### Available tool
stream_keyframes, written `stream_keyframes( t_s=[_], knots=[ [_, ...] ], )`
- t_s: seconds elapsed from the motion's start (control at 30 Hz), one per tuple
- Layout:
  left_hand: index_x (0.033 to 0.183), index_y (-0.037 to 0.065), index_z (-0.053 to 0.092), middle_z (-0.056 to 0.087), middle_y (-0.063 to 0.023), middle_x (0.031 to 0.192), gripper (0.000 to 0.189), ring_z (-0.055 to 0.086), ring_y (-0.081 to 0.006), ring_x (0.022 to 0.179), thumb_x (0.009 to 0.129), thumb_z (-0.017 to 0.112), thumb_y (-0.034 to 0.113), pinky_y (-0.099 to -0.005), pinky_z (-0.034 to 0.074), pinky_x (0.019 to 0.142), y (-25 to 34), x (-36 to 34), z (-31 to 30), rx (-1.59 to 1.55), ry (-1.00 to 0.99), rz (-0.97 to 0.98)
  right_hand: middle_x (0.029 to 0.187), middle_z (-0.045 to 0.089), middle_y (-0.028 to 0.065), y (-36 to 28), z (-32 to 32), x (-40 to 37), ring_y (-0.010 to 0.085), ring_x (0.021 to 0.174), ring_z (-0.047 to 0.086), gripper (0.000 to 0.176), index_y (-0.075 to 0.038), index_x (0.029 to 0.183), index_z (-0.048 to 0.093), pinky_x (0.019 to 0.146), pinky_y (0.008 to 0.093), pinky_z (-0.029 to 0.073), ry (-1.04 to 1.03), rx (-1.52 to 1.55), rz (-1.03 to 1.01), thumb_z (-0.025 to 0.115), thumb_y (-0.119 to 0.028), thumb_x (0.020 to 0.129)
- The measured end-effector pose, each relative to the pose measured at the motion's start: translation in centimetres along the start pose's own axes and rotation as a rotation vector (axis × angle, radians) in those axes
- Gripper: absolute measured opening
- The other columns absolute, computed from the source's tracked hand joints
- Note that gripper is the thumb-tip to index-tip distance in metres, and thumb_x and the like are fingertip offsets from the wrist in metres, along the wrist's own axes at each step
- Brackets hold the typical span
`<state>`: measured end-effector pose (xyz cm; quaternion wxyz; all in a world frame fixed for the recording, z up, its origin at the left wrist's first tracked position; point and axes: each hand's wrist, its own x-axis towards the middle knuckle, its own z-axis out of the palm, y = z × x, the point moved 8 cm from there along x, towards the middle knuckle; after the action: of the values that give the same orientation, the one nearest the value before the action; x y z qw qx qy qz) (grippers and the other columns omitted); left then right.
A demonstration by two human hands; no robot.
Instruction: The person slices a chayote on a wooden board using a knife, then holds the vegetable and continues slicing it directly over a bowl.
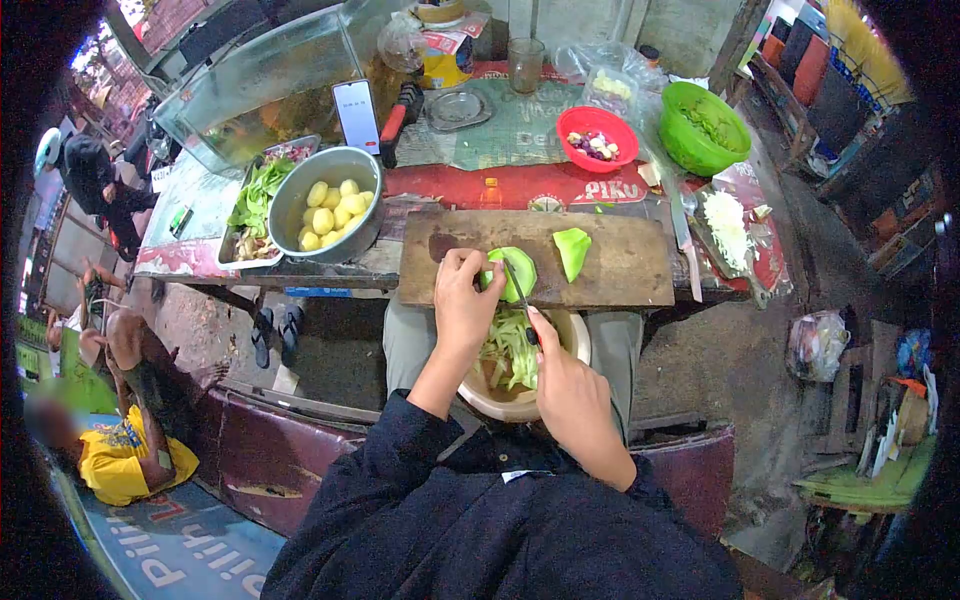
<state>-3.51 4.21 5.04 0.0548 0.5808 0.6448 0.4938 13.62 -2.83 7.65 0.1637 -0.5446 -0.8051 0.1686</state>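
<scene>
My left hand (pixel 464 300) presses a pale green chayote piece (pixel 523 272) against the wooden cutting board (pixel 630 262), its fingertips closed on the left side. In my right hand (pixel 575 385) is a knife (pixel 518 283), gripped by its dark handle, with the blade against the chayote. Another light green chayote piece (pixel 571 252) lies apart on the board to the right. Below the board's near edge, a beige bowl (pixel 578 345) sits between my legs with pale green strips (pixel 513 358) in it. My forearms hide part of the bowl.
Left of the board stands a grey pot (pixel 345 243) of peeled potatoes, beside a tray of leafy greens (pixel 255 195). A red bowl (pixel 612 160), a green basin (pixel 700 135), another knife (pixel 684 240) and shredded white vegetable (pixel 727 228) are at right. A person in yellow (pixel 125 460) sits at left.
</scene>
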Motion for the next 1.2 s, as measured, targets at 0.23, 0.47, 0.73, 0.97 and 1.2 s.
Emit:
stream_keyframes(
  t_s=[0.23, 0.47, 0.73, 0.97, 1.2],
  knots=[
    [0.084, 0.002, 0.061, 0.063, -0.0145, 0.095, 0.016, 0.063, -0.0323, 0.089, 0.086, 0.075, 0.009, -0.0416, 0.051, 0.077, 0.0, -0.1, -0.1, -0.015, 0.012, 0.007, 0.087, 0.07, 0.0209, 0.2, 0.9, 0.5, 0.0407, 0.075, 0.069, 0.056, -0.022, 0.155, 0.036, 0.064, 0.0523, 0.054, -0.088, 0.021, 0.087, 0.05, -0.015, 0.101],
    [0.084, 0.001, 0.062, 0.063, -0.0144, 0.096, 0.016, 0.062, -0.0318, 0.088, 0.087, 0.075, 0.01, -0.0418, 0.05, 0.076, 0.2, -0.3, -0.1, 0.023, 0.028, 0.015, 0.075, 0.07, 0.0186, 1.0, 2.2, 2.4, 0.0407, 0.067, 0.069, 0.057, -0.024, 0.153, 0.034, 0.059, 0.0532, 0.054, -0.102, 0.012, 0.104, 0.053, -0.017, 0.1],
    [0.087, 0.002, 0.063, 0.062, -0.0141, 0.1, 0.017, 0.06, -0.0338, 0.091, 0.085, 0.076, 0.013, -0.045, 0.049, 0.08, 0.3, -0.5, 0.1, 0.058, 0.015, 0.021, 0.079, 0.071, 0.0203, 0.5, 2.2, 4.2, 0.0422, 0.072, 0.069, 0.052, -0.022, 0.151, 0.035, 0.065, 0.0564, 0.053, -0.182, -0.034, 0.088, 0.05, -0.016, 0.101],
    [0.088, 0.002, 0.065, 0.061, -0.0143, 0.101, 0.016, 0.06, -0.0345, 0.092, 0.085, 0.076, 0.012, -0.0451, 0.049, 0.08, 0.1, -0.7, 0.1, 0.046, 0.044, 0.057, 0.08, 0.07, 0.0234, 1.1, -0.2, -1.4, 0.0448, 0.075, 0.069, 0.054, -0.022, 0.153, 0.031, 0.068, 0.0577, 0.053, -0.315, 0.021, 0.174, 0.049, -0.018, 0.101],
    [0.083, 0.002, 0.065, 0.061, -0.0136, 0.095, 0.014, 0.061, -0.0325, 0.087, 0.084, 0.077, 0.009, -0.0433, 0.05, 0.076, -0.8, -0.4, 0.0, -0.073, -0.019, -0.049, 0.084, 0.07, 0.0193, 0.4, -3.2, -1.9, 0.0389, 0.074, 0.07, 0.055, -0.016, 0.153, 0.035, 0.066, 0.0526, 0.055, -0.204, 0.06, 0.118, 0.049, -0.014, 0.1]
  ],
)
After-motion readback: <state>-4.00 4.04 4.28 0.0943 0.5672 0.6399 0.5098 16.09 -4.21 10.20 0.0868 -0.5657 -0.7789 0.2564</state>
